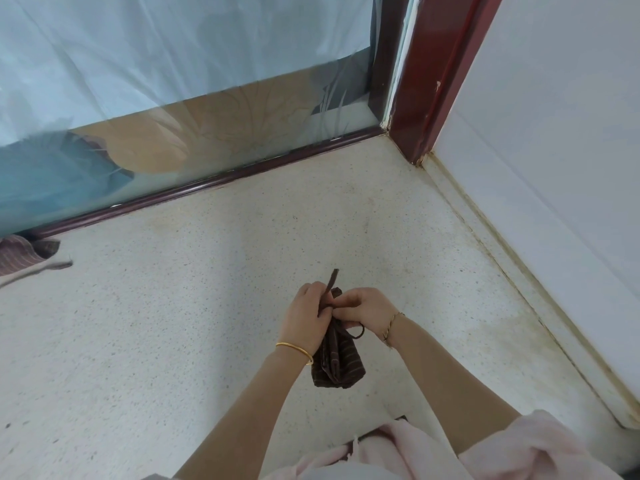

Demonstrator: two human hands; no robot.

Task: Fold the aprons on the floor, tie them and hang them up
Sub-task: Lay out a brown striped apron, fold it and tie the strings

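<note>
- Folded apron: dark brown with thin pale stripes, rolled into a narrow bundle. It is held in the air in front of me, above the floor, and hangs down below my two hands.
- Strap: dark brown, belongs to the same apron. One end sticks up past my knuckles, and a small loop shows under my right hand, beside the top of the bundle.
- Left hand: fingers curled round the strap and the top of the bundle.
- Right hand: fingers curled in, pinching the strap. It is pressed up against the left hand, so the two work as a pair.
- Bangle: plain gold, on my left wrist.
- Bracelet: thin gold chain, on my right wrist.
- Second apron: reddish-brown with stripes, lying unfolded on the floor at the far left edge, its strap trailing out. It is well apart from me.
- Floor: pale speckled stone.
- Glass door: frosted with a plant pattern, set in a dark red frame.
- Wall: white, to my right.
- Pink clothing: mine, at the bottom edge.
</note>
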